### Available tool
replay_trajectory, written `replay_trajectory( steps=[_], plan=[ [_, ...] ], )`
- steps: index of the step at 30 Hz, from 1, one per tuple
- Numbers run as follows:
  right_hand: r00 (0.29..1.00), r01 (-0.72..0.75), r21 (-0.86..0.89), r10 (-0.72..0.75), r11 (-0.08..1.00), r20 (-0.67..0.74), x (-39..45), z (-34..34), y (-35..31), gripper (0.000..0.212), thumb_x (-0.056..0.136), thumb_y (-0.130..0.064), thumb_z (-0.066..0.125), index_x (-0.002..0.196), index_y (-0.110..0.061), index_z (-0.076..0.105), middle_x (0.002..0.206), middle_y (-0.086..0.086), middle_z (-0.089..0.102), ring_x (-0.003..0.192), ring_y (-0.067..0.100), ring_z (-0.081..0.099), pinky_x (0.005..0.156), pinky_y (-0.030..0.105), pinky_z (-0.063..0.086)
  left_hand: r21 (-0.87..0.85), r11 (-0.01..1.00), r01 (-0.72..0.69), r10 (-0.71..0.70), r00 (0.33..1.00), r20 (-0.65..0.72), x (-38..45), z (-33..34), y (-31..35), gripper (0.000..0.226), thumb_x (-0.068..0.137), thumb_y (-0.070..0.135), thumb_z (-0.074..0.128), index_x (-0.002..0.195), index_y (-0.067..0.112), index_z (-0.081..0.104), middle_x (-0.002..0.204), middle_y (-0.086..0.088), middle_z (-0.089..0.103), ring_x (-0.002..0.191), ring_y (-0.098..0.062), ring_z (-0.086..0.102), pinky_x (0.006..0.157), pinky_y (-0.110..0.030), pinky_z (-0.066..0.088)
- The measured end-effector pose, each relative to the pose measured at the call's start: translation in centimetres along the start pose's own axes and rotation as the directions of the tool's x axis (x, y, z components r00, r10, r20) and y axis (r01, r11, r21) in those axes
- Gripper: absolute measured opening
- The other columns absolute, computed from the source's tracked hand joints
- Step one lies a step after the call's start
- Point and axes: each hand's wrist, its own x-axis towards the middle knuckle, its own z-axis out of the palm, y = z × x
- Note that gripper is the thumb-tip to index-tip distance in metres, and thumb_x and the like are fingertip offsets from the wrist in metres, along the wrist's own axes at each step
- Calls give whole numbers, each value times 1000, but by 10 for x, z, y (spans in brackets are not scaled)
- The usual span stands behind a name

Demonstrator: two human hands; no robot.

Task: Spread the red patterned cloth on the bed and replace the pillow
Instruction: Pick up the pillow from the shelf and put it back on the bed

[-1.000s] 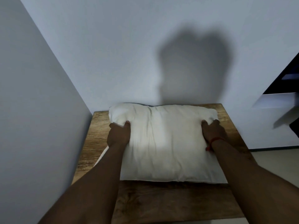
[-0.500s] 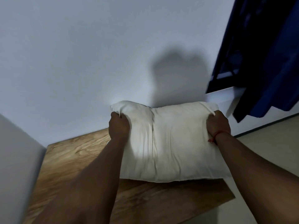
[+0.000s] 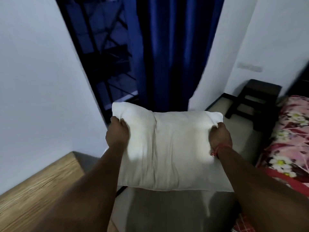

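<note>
**Both hands carry the pillow, clear of the table**

The left hand [image 3: 117, 131] grips the white pillow [image 3: 168, 151] at its upper left corner, fingers curled into the fabric and bunching it. The right hand [image 3: 219, 137] does the same at the upper right corner, where the cloth puckers under the knuckles; a red thread band [image 3: 217, 150] circles that wrist. The pillow hangs between the two hands in the air, its broad face turned toward the camera, a soft crease running down from the top edge near the middle. Its lower edge casts a dark shadow on the pale floor [image 3: 167, 211] beneath.

At lower left lies the wooden table [image 3: 38, 190], its grain showing; the pillow does not touch it, and the left forearm crosses over its near corner. Straight behind the pillow hangs a dark blue curtain [image 3: 170, 52], with a dark window [image 3: 108, 52] and its grille beside it on the left. White walls stand on either side.

To the right, the red patterned cloth [image 3: 287, 144], flowered in pink, white and yellow, covers the bed at the frame edge, near the right forearm but apart from the pillow. Beyond it, against the far wall, stands a low dark stool [image 3: 255, 97]. The frame is somewhat blurred at its edges.
</note>
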Motion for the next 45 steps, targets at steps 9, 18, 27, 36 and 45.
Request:
replay_trajectory(
  steps=[9,18,27,36,45],
  plan=[
    [962,-203,-40,192,978,-196,121,-94,133,33,102,-25,38,127,-7,49,122,31,58,111,46,56,92,45,42,4,967,-253,245,941,234,3,196,146,30,105,33,36,113,6,45,111,-25,63,99,-45,61,80,-46,46],
    [880,-363,-44,327,931,-346,259,-137,194,30,104,-26,39,121,-4,48,115,31,62,108,47,58,86,46,43,-96,938,-332,341,842,418,63,378,278,27,105,30,39,112,6,47,111,-23,63,99,-42,61,78,-44,46],
    [736,-520,35,468,854,-489,387,-175,232,31,105,-30,37,119,-7,50,114,25,62,102,41,59,78,39,38,-121,878,-464,446,699,558,125,537,432,24,103,33,39,99,10,42,104,-21,61,93,-39,60,71,-39,40],
    [662,-587,71,529,806,-532,544,-242,310,23,103,-27,40,113,-9,51,112,25,62,102,41,58,75,37,35,-168,848,-503,482,597,641,123,706,577,31,103,38,37,109,9,45,110,-20,62,97,-40,60,84,-49,51],
    [658,-608,28,524,793,-542,722,-324,363,28,101,-22,42,123,-6,49,117,29,61,106,47,57,85,48,44,-213,849,-484,491,570,659,118,848,732,31,103,32,41,115,5,49,118,-24,60,105,-42,58,84,-43,45]
  ],
)
